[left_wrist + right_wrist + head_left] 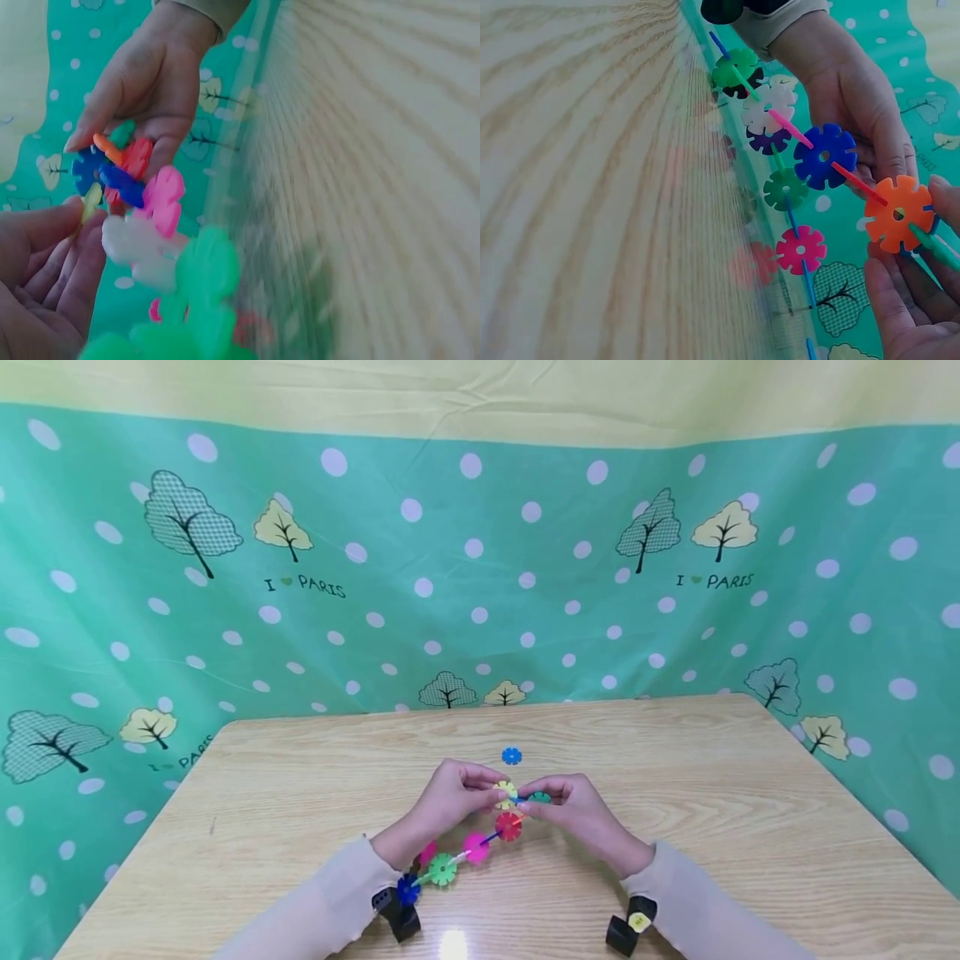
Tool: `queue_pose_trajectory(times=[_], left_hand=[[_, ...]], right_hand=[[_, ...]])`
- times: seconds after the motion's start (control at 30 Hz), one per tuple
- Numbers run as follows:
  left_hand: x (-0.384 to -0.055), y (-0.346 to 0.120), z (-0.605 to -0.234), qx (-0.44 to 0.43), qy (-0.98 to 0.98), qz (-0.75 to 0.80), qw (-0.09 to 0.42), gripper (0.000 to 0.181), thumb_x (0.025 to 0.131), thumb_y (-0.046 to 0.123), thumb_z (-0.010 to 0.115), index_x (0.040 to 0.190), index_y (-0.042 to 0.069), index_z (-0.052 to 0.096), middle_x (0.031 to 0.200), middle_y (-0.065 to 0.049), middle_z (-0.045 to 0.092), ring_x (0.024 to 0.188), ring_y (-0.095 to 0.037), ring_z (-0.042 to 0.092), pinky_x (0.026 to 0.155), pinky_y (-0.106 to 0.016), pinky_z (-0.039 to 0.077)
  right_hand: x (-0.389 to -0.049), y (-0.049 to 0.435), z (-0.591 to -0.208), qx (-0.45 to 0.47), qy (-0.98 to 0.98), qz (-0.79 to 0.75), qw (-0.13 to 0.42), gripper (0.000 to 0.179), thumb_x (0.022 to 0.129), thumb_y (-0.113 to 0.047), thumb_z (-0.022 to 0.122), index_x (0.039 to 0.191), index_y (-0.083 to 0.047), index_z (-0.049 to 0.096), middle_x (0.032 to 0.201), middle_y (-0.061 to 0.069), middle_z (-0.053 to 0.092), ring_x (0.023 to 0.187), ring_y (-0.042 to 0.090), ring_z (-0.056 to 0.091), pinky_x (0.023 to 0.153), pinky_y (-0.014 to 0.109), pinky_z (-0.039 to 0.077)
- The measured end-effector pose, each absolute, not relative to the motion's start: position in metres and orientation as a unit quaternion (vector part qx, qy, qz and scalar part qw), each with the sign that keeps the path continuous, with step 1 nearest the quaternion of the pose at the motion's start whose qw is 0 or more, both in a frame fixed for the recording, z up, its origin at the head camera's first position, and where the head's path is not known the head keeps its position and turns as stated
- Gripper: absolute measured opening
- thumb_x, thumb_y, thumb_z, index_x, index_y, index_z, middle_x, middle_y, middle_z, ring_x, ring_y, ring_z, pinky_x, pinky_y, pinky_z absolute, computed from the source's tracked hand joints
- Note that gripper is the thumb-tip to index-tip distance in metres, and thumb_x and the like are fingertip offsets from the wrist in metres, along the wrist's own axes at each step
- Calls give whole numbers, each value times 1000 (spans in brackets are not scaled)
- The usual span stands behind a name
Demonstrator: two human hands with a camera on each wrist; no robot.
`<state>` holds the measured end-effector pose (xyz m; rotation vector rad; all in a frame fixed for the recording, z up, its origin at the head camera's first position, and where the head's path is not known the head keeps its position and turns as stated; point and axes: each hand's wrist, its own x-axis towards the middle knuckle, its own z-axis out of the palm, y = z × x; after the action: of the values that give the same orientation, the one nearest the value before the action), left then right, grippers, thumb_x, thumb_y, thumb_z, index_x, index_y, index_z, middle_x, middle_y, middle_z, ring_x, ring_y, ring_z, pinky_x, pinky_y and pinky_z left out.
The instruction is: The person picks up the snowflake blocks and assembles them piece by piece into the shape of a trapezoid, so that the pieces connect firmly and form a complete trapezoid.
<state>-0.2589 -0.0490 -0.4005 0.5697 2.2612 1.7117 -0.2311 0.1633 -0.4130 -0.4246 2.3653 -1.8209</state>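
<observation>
My left hand (447,795) pinches a yellow notched plastic disc (505,794) between thumb and fingers. Facing it, my right hand (576,807) grips the end of a chain of interlocked snowflake discs, close to a green disc (539,797) and an orange disc (889,225). A blue disc (88,169) meets the yellow one between the two hands. From there the chain runs down to the left through a red disc (508,827), a pink disc (476,848) and a light green disc (443,869) to a dark blue disc (408,889) by the left wrist.
One loose blue disc (512,756) lies on the wooden table (675,752) beyond the hands. Black wrist cameras (405,925) are strapped to both wrists. A green dotted curtain (480,585) hangs behind the table's far edge.
</observation>
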Motion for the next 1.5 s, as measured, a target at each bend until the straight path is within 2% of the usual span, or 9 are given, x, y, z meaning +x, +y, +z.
queue_pose_trajectory(times=[0.13,0.27,0.4,0.6,0.73,1.03,1.2,1.3,1.5], left_hand=[[-266,-55,-403,240,787,554,128,27,82,7,72,108,1,69,90,-10,71,79,-22,68,70,-32,57],[-271,-61,-404,285,791,525,132,33,80,1,73,112,2,68,93,-9,70,82,-15,66,73,-24,55],[-271,-64,-400,312,799,498,128,33,79,-1,72,112,2,67,92,-8,70,81,-14,66,73,-23,55],[-268,-61,-391,332,818,459,103,30,79,1,73,108,0,69,88,-9,71,78,-13,67,69,-20,54],[-269,-63,-385,347,818,446,106,28,79,1,73,107,-1,69,88,-9,71,78,-13,67,69,-20,55],[-301,-82,-375,357,817,440,107,26,82,4,71,107,0,69,93,-11,71,81,-13,67,73,-23,55],[-332,-82,-388,315,785,511,151,34,82,1,69,115,-4,63,102,-15,69,89,-17,68,79,-27,55],[-349,-76,-396,290,769,542,177,38,83,0,68,120,-2,60,110,-14,67,98,-23,66,84,-29,53],[-368,-66,-407,312,776,507,210,42,84,4,68,124,-1,57,122,-14,62,113,-31,58,91,-30,50]], right_hand=[[-231,163,-413,-137,784,-602,68,30,81,-21,74,104,-2,69,102,13,69,75,13,56,65,21,48],[-232,163,-413,-134,779,-607,82,31,82,-20,73,106,-1,68,105,14,68,82,16,60,70,23,51],[-231,163,-414,-138,782,-601,90,33,82,-21,73,108,-1,67,110,12,67,94,22,61,77,25,52],[-229,160,-415,-140,787,-594,86,35,80,-21,75,108,-2,66,109,11,66,98,25,60,79,25,52],[-229,160,-414,-142,786,-595,88,36,80,-21,75,107,-1,66,106,11,66,97,28,61,77,25,53],[-234,170,-418,-142,798,-571,128,35,83,-25,72,109,-3,65,104,6,67,99,21,59,86,31,48],[-239,176,-422,-152,795,-565,161,35,82,-23,73,108,-1,65,102,6,67,95,20,60,87,33,47],[-241,179,-427,-156,792,-560,184,34,83,-22,72,108,0,65,99,5,67,92,17,60,86,32,46],[-245,181,-434,-160,783,-564,209,32,85,-20,70,107,2,65,93,3,67,87,16,61,82,28,48]])
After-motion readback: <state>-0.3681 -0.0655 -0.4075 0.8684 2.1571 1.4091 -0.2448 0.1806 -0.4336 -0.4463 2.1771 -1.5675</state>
